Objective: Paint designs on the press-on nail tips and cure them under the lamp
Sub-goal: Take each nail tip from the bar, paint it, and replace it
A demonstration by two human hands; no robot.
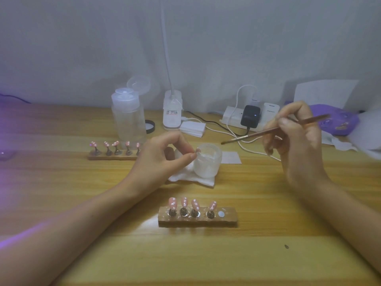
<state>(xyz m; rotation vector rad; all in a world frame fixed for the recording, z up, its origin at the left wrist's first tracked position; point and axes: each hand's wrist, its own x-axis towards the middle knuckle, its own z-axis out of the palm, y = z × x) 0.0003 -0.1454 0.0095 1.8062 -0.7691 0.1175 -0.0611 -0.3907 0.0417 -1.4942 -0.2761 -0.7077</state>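
Observation:
My left hand point(165, 156) pinches a small pink nail tip point(198, 150) between thumb and fingers, just left of a frosted glass jar point(208, 162) standing on a white wipe point(185, 177). My right hand point(296, 139) grips a thin brown nail brush point(259, 134), its tip pointing left toward the jar. In front of me a wooden holder point(198, 220) carries several pink tips with white dots on metal stands, and its rightmost seat is bare. A second wooden holder point(112, 156) with several painted tips sits behind my left hand.
A clear pump bottle point(128, 118) with its lid open, a white lamp base point(172, 112), a stack of white pads point(192, 129), a power strip point(247, 117) with chargers and cables, and a purple object point(336, 120) line the back. Purple light glows at the left edge.

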